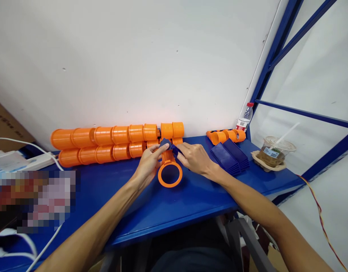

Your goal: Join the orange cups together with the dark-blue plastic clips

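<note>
Near the middle of the desk, my left hand is closed around the stem of an orange plastic part with a ring that faces me. A dark blue piece sits at the top of that part, under my left thumb. My right hand comes in from the other side, fingers pinched on a thin dark blue piece that meets the stem. Its exact shape is partly hidden by my fingers. Just behind both hands, orange cups lie end to end in two long stacked rows.
Flat dark blue pouches lie fanned out to the right, before a few more orange cups. Farther right are a lidded drink cup in a carton holder and a bottle. White cables and a power strip occupy the left.
</note>
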The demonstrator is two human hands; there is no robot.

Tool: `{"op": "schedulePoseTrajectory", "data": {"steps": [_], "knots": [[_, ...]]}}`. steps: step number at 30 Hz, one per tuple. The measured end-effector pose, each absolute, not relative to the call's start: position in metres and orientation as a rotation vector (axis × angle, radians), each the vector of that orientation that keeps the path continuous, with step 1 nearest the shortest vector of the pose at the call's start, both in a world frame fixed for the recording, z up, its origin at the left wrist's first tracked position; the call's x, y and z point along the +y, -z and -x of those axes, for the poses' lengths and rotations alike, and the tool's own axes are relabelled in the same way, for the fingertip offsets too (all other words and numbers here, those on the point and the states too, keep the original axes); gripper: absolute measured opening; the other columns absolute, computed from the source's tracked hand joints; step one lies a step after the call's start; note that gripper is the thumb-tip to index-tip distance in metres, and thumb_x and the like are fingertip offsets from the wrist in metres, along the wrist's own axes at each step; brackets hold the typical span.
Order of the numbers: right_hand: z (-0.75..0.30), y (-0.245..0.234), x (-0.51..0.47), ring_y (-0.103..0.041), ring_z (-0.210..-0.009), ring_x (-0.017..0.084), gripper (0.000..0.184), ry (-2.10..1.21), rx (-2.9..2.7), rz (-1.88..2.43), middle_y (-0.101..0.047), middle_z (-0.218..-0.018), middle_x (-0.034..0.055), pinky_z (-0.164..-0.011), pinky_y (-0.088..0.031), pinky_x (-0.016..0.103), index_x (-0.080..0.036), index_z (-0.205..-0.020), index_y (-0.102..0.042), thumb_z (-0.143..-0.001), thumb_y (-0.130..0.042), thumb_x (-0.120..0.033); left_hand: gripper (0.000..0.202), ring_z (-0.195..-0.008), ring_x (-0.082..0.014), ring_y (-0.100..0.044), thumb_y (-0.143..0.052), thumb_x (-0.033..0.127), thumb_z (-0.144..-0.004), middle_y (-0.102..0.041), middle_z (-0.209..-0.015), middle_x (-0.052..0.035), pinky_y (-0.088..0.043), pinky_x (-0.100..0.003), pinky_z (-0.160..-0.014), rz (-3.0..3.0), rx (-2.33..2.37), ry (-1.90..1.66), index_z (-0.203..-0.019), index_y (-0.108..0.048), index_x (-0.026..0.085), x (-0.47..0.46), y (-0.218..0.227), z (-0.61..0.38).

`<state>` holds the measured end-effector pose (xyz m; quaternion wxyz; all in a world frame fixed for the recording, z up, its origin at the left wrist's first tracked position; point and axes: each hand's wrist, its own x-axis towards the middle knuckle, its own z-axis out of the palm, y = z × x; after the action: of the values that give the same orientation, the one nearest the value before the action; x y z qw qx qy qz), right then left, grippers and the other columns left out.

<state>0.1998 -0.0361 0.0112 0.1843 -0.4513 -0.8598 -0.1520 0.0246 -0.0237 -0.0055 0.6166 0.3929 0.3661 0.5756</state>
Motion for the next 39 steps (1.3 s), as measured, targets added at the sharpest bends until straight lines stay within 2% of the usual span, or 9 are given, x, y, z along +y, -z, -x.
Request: {"op": "schedulePoseTrajectory", "data": {"steps": [10, 18, 27, 33, 39], "knots": [[-0.204, -0.005, -0.032, -0.066, -0.075, 0.019, 0.019, 0.578, -2.416, 1.143, -0.071, -0.090, 0.0104, -0.063, -0.037, 0.030, -0.012, -0.104, -0.066, -0.101, -0.048, -0.016, 0.050, -0.068, -0.0151, -0.066, -0.096, 0.032, -0.057, -0.066, -0.073, 0.0011, -0.055, -0.026, -0.062, -0.851, 0.875, -1.368, -0.094, -0.066, 0.017, -0.029, 0.002, -0.027], [-0.204, 0.002, -0.029, -0.065, -0.078, 0.019, 0.022, 0.571, -2.391, 1.046, -0.070, -0.091, 0.0104, -0.066, -0.040, 0.028, -0.011, -0.108, -0.067, -0.102, -0.048, -0.017, 0.054, -0.062, -0.0107, -0.059, -0.097, 0.043, -0.054, -0.065, -0.079, 0.0007, -0.050, -0.022, -0.053, -0.947, 0.822, -1.407, -0.089, -0.067, 0.015, -0.027, 0.001, -0.024], [-0.208, 0.000, -0.027, -0.065, -0.077, 0.018, 0.022, 0.516, -2.325, 1.013, -0.071, -0.092, 0.0092, -0.069, -0.043, 0.028, -0.013, -0.109, -0.068, -0.100, -0.048, -0.015, 0.055, -0.063, -0.0110, -0.057, -0.097, 0.044, -0.053, -0.063, -0.078, 0.0011, -0.046, -0.021, -0.051, -0.954, 0.822, -1.444, -0.087, -0.064, 0.017, -0.029, -0.002, -0.026], [-0.208, 0.004, -0.025, -0.064, -0.073, 0.017, 0.021, 0.606, -2.327, 0.967, -0.069, -0.087, 0.0074, -0.066, -0.041, 0.027, -0.013, -0.109, -0.067, -0.101, -0.048, -0.016, 0.053, -0.063, -0.0110, -0.053, -0.095, 0.048, -0.056, -0.059, -0.075, 0.0028, -0.042, -0.020, -0.047, -1.034, 0.863, -1.471, -0.088, -0.066, 0.017, -0.024, 0.005, -0.025], [-0.204, 0.008, -0.025, -0.064, -0.070, 0.017, 0.022, 0.733, -2.310, 0.971, -0.068, -0.081, 0.0067, -0.061, -0.042, 0.028, -0.014, -0.102, -0.068, -0.103, -0.046, -0.016, 0.055, -0.065, -0.0098, -0.052, -0.097, 0.046, -0.051, -0.060, -0.076, 0.0030, -0.041, -0.018, -0.050, -1.052, 0.854, -1.522, -0.084, -0.065, 0.016, -0.025, 0.004, -0.028]]}}
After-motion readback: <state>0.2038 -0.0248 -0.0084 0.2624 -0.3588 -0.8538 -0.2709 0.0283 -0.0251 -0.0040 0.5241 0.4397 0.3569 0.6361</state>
